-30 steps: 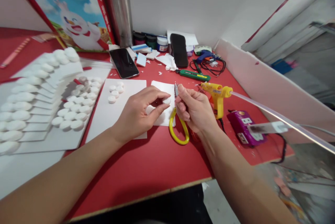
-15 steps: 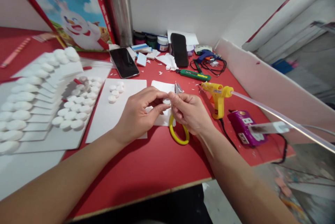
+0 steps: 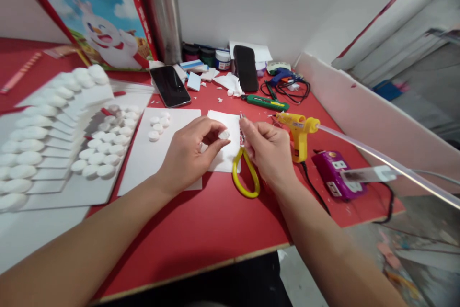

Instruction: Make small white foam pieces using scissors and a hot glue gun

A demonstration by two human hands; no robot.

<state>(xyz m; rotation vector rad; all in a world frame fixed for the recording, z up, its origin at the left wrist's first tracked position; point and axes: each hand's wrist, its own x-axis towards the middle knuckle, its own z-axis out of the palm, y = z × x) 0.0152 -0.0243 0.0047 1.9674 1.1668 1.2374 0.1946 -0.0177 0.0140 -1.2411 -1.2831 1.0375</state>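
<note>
My left hand (image 3: pixel 196 146) pinches a small white disc (image 3: pixel 224 134) between thumb and fingertips, above a white paper sheet (image 3: pixel 226 159). Just right of it, my right hand (image 3: pixel 268 146) is closed, thumb pressed to the fingers. Whatever sits in that pinch is too small or hidden to make out. Scissors with a yellow handle (image 3: pixel 235 180) lie beside and partly under the right hand, which hides most of their blades. On a white board (image 3: pixel 138 173) to the left rest several white discs (image 3: pixel 158 128).
Farther left, white boards carry rows of round white pieces (image 3: pixel 96 158). A yellow glue gun (image 3: pixel 299 134) with a long clear stick stands on the right near a purple power strip (image 3: pixel 334 173). Phones (image 3: pixel 246 68), a green pen-like tool (image 3: pixel 268 102) and a steel bottle (image 3: pixel 163 15) line the back.
My hands have moved apart. The white disc stays in my left hand and shows more now. My right hand has shifted slightly right, over the scissors' blades.
</note>
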